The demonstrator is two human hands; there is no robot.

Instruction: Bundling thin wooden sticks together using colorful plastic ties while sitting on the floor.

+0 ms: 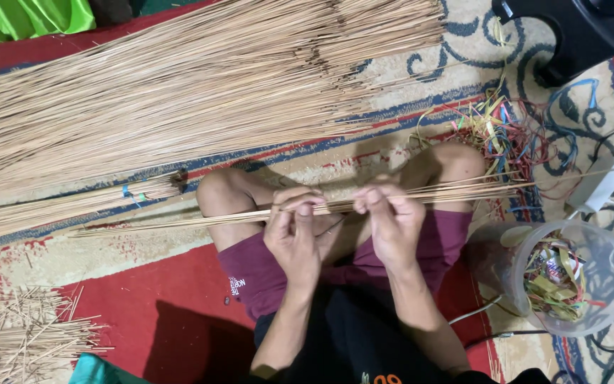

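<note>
Together, both hands work at one slim bundle of thin sticks point(406, 195) that lies across the person's bare knees. The left hand point(294, 231) is raised with its back to the camera, fingers curled and pinched around the bundle near its middle; the right hand point(391, 222) sits just beside it, fingertips closed on the same sticks, wrist bent upward. Both forearms rise from the lap, elbows tucked in over maroon shorts point(257, 274). Beyond the knees a broad heap of long pale sticks point(179, 92) covers the patterned carpet point(143, 320), with a tied bundle point(72, 203) at its near edge. Short stick offcuts point(23, 338) lie at lower left. To the right, a clear plastic tub point(573, 277) holds coloured strips, and more loose coloured strips point(502, 131) lie by the knee.
</note>
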